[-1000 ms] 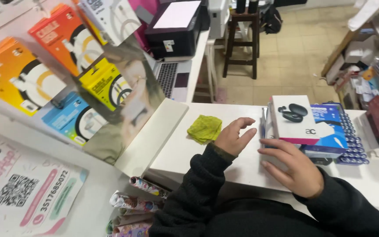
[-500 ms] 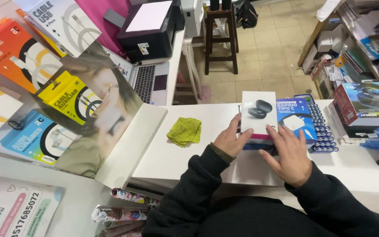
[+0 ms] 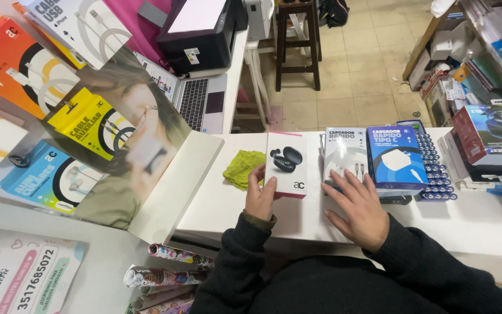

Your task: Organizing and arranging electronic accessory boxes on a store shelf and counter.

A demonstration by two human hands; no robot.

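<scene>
Earbud box [image 3: 286, 164] is gripped upright at its near left edge by left hand [image 3: 261, 196], mid-desk [image 3: 216, 203], face up for reading. Right hand [image 3: 358, 204] rests flat, fingers spread, steadying charger box [image 3: 344, 153]. Green cloth [image 3: 243, 168] lies just left.

The tabletop [image 3: 483, 227] is plain white. Earbud box [image 3: 286, 164] in the middle of the frame is white with black buds pictured on it and a thin pink strip along the top edge. Right next to it is a pale grey-white charger box [image 3: 345, 152], then a bright blue charger box [image 3: 396, 158] with a white plug printed on it. The cloth [image 3: 243, 168] left of centre is lime green. Both sleeves [image 3: 431, 261] at the bottom are black. Upper left has hanging cable packs: orange [image 3: 13, 64], yellow [image 3: 91, 119], light blue [image 3: 47, 177], all with white-and-black circle graphics. The stool [image 3: 297, 35] at the top is dark brown.
</scene>
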